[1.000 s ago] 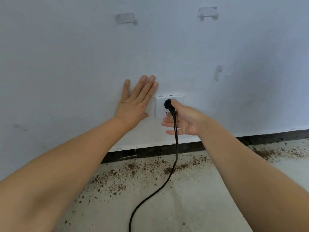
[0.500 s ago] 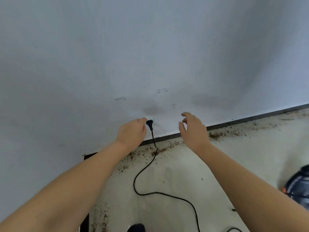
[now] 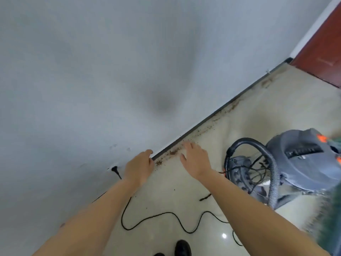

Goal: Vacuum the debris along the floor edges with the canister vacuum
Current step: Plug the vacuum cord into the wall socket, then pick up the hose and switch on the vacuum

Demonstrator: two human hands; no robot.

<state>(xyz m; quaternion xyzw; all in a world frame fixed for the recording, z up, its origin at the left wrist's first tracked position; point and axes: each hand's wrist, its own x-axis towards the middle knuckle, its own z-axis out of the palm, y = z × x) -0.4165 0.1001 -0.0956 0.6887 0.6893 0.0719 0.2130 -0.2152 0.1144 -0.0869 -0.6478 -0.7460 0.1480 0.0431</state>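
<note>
Brown, crumbly debris lies in a thin strip on the glossy pale floor, along its edge at the dark baseboard. Both hands hang above it, holding nothing: left hand loosely curled, right hand with fingers spread. The grey, rounded vacuum with ribbed hose stands right of them. A thin black cord snakes to the plug.

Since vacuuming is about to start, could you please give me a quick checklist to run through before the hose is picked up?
1. Plug in the wall outlet: ok.
2. Left hand free: ok, holds nothing.
3. Right hand free: ok, fingers spread.
4. Cord clear of walking path: not ok, it loops across the floor by the shoe.
5. Canister vacuum switched on: cannot tell.
6. Debris along baseboard located: ok.
</note>
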